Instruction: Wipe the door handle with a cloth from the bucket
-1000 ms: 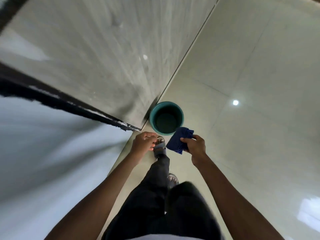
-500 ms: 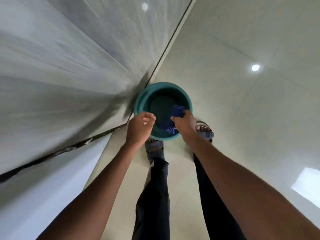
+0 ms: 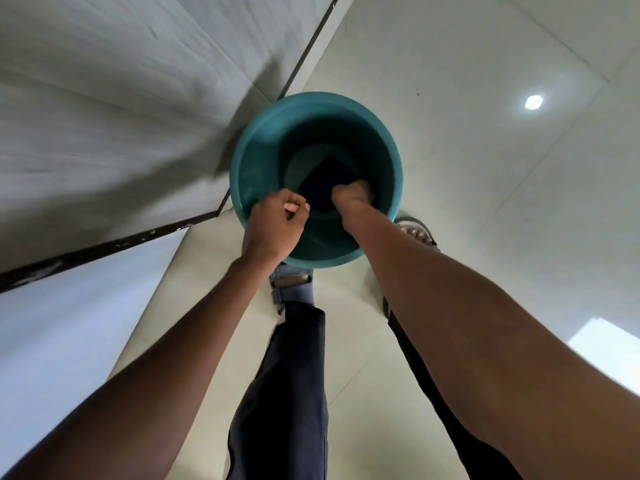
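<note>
A teal bucket (image 3: 252,168) stands on the floor beside the wall. A dark blue cloth (image 3: 323,183) lies deep inside it, near the bottom. My right hand (image 3: 351,197) reaches down into the bucket, its fingers curled on the cloth's right edge. My left hand (image 3: 275,225) is a closed fist over the bucket's near left rim, with nothing seen in it. No door handle is in view.
A grey wall panel (image 3: 121,116) with a black strip (image 3: 104,247) along its base rises on the left. Glossy pale floor tiles (image 3: 485,168) spread to the right. My two feet in sandals (image 3: 291,285) stand right behind the bucket.
The view has dropped closer to the bucket. My right hand has carried the blue cloth from above the rim down to the bucket's bottom. My left fist stays by the rim.
</note>
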